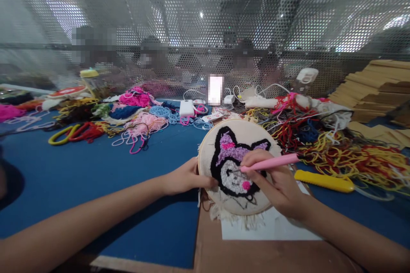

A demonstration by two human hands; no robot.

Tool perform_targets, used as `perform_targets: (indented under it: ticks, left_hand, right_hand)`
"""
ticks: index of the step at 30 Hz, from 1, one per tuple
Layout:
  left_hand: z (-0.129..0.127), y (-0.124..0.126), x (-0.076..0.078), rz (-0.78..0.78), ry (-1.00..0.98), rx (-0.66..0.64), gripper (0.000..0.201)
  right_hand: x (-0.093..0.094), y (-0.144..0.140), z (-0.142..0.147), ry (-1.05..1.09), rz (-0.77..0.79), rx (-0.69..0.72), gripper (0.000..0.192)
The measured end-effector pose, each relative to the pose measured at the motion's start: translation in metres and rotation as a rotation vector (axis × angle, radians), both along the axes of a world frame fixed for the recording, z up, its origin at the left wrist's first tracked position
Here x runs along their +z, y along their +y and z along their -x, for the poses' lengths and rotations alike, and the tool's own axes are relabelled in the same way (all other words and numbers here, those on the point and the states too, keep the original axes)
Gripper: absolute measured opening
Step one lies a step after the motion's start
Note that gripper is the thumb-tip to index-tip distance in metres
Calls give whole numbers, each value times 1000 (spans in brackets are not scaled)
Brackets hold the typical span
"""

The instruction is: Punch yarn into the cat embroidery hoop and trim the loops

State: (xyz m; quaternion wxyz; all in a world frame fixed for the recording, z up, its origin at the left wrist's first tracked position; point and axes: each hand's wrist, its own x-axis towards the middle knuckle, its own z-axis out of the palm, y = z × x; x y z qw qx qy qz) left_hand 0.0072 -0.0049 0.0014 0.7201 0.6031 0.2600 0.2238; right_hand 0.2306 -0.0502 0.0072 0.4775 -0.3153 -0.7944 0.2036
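A round embroidery hoop point(209, 145) stands tilted in front of me, cream fabric stretched in it. Worked in yarn on the fabric is a character's head point(235, 153) in black, purple, white and pink. My left hand point(190, 175) grips the hoop's left rim, thumb on the front and the other fingers hidden behind. In my right hand point(278, 183) is a pink punch needle point(272, 162), held like a pen. Its tip points at the white face area; whether it pierces the fabric I cannot tell.
White paper point(269, 228) lies under the hoop on a brown board point(243, 256). Yellow-handled cutter point(323, 180) and tangled yarn point(358, 153) lie to the right. More yarn point(141, 126) and yellow-handled scissors point(64, 135) are at left. Brown paper stacks point(374, 87) and a perforated screen point(205, 21) stand behind.
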Motion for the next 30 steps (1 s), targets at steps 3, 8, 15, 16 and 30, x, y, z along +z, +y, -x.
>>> perform_targets:
  ticks: [3,8,15,16,30]
  left_hand:
    - [1,0,-1,2,18,-2,35]
    - [1,0,-1,2,41,13,31]
    - [2,1,-2,-31,60,19,28]
    - [2,1,-3,-35,55,19,29]
    - [1,1,-3,-21,45,-5,32]
  right_hand:
    - [0,-1,-1,5,-9,25,16]
    - [2,-3,-1,10,8,40,17]
    - [0,-3,1,0,9,31,14]
    - [0,-3,1,-4,3,28,14]
    - [1,-5,4,-164,-21,68,18]
